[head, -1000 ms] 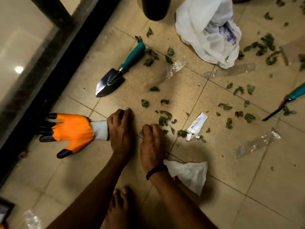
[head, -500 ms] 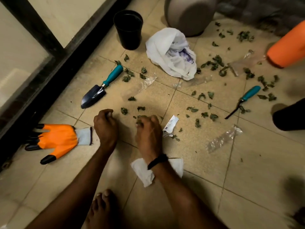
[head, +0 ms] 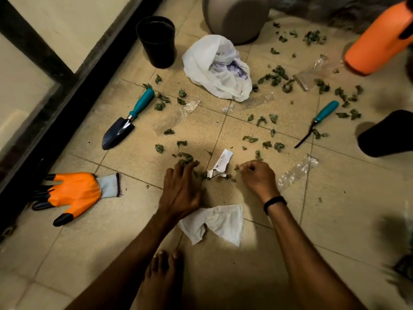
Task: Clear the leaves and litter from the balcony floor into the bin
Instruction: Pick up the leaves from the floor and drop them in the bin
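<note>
Small green leaves [head: 273, 76] lie scattered over the tiled balcony floor, with a cluster [head: 185, 157] just ahead of my hands. My left hand [head: 181, 189] lies flat on the tiles, its straight fingers touching that cluster. My right hand [head: 259, 177] is curled, with a bit of green leaf at its fingertips. A torn paper scrap [head: 220, 163] lies between the hands. A crumpled white tissue [head: 214, 222] sits just behind them, and a clear plastic wrapper [head: 297, 171] lies to the right. A grey round container [head: 234, 16] stands at the far edge.
A teal-handled trowel [head: 127, 121] and an orange glove [head: 73, 195] lie left, by the dark door frame. A black pot [head: 156, 39], white plastic bag [head: 214, 66], orange bottle [head: 377, 41], teal hand fork [head: 317, 121] and a dark object [head: 388, 133] lie beyond. My bare foot [head: 163, 276] is below.
My left hand has opened from a fist and moved right onto the leaf cluster. My right hand has shifted right past the paper scrap, still curled. The view has lifted.
</note>
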Motion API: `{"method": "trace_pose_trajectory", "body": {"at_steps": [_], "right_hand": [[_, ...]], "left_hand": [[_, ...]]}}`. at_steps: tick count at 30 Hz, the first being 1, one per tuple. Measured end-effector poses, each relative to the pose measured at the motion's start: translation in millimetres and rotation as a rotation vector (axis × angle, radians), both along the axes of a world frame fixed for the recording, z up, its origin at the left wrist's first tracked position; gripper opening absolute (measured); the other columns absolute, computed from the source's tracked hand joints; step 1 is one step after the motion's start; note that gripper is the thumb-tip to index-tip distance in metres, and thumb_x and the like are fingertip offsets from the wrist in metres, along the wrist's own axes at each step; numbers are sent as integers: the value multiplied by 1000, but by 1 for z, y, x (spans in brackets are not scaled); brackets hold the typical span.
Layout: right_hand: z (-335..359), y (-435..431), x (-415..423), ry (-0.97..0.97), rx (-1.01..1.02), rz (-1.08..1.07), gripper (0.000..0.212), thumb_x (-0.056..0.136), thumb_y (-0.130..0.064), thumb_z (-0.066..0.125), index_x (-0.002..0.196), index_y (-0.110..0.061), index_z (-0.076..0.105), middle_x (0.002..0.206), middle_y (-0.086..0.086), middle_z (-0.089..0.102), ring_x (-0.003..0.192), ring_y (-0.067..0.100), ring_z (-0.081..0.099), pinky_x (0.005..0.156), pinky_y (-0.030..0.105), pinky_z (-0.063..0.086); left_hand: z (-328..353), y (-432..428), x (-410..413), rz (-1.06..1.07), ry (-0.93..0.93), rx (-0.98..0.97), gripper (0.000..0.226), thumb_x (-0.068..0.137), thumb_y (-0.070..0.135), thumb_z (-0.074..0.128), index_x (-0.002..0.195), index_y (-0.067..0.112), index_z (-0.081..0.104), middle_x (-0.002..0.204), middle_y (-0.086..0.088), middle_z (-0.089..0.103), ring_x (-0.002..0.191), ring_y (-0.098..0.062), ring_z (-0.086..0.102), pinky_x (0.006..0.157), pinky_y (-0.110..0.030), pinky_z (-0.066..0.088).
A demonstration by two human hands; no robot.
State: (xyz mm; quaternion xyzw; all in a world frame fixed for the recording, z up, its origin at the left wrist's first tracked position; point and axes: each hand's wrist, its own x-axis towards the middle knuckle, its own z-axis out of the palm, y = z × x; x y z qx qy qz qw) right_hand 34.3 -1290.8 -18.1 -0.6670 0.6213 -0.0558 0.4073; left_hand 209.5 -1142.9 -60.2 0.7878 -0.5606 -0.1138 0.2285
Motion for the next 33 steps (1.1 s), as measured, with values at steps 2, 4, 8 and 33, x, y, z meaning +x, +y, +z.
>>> {"method": "trace_pose_trajectory", "body": {"at_steps": [2,4,8,33], "right_hand": [[-13,14,3,65,-39,69,28,85,-26,75,110,-13,74,113,7,70,105,21,64,82,20,43],[-20,27,8,78,-76,96,49,83,-25,78,128,-13,63,122,10,59,110,23,58,87,20,38],[-27,34,18,118,-213,178,54,81,-11,76,131,-13,55,118,10,50,101,25,54,77,18,33],[-41,21,21,111,-441,143,37,93,-9,63,131,-8,61,108,15,55,90,17,56,81,16,37]], "left_hand": [[-6,-3,-12,-55,-21,-19,70,86,52,59,141,12,46,123,-12,49,100,-29,44,86,-42,44],[-9,-13,-19,-20,7,25,71,89,58,63,144,16,46,122,-10,52,105,-29,45,89,-42,42],[-11,-43,-26,-32,13,-47,38,94,24,66,129,12,58,102,-11,57,90,-32,50,78,-45,46],[10,-131,30,300,156,-30,69,87,37,74,141,14,38,114,-15,62,100,-31,56,81,-43,49]]}}
